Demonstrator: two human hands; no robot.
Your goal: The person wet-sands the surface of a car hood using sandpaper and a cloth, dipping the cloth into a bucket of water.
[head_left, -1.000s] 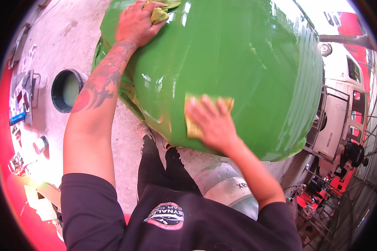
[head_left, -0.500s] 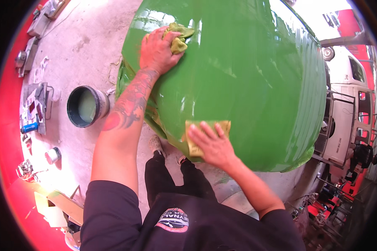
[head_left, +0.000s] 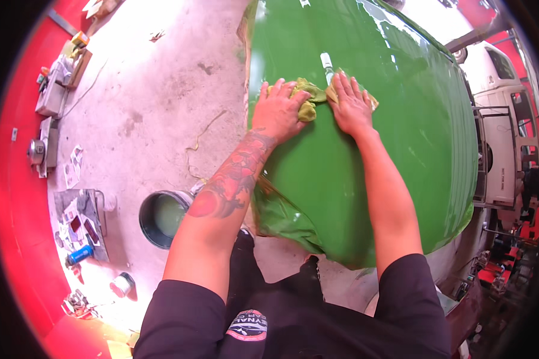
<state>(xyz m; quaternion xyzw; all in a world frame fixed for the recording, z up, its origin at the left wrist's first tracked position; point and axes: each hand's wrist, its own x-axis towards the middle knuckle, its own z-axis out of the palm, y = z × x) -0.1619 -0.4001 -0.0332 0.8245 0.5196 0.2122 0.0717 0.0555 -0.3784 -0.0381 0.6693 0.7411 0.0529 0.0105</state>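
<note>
The left hand (head_left: 279,112), fingers curled, is holding a bunched yellow-green cloth (head_left: 308,94) against a glossy green panel (head_left: 323,185). Just beside it, the right hand (head_left: 351,107) is lying flat, fingers extended and slightly spread, over a yellow sheet (head_left: 373,103), whose edges are showing on both sides of the hand against the same panel. To the left of the panel, a dark bucket (head_left: 146,230) containing pale liquid is standing on the floor (head_left: 137,90) near the left forearm. Beyond the panel at right, a white vehicle (head_left: 501,137) is standing
</note>
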